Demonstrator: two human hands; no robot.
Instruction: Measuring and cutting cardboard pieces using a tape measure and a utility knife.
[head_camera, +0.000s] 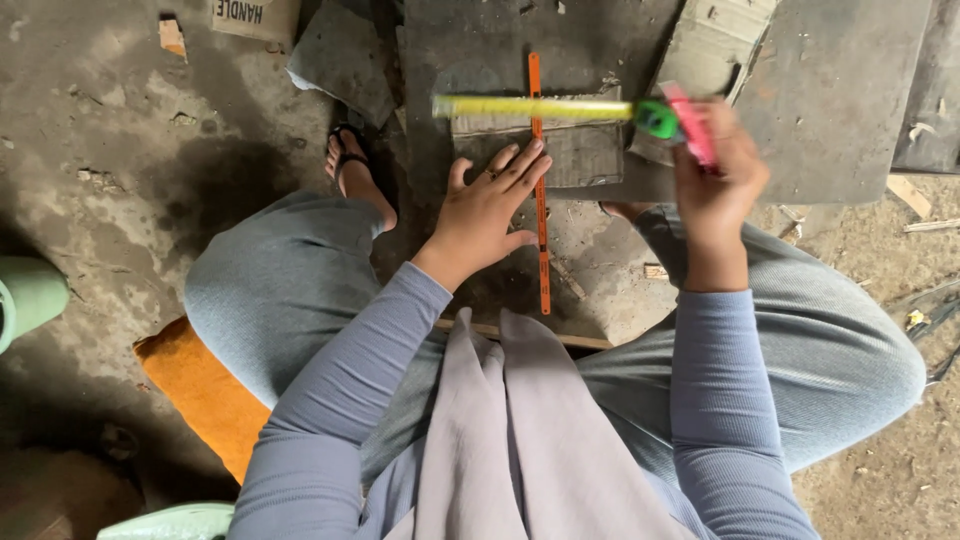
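The left hand (487, 213), fingers spread, should press the thin orange metal strip (540, 180) flat on the grey board (830, 90) while the right hand (715, 170), clamped on the pink-and-green tape measure (675, 120), keeps its yellow blade (530, 107) square across the strip.

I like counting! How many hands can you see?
2. The left hand presses flat on the orange strip; the right hand holds up a tape measure.
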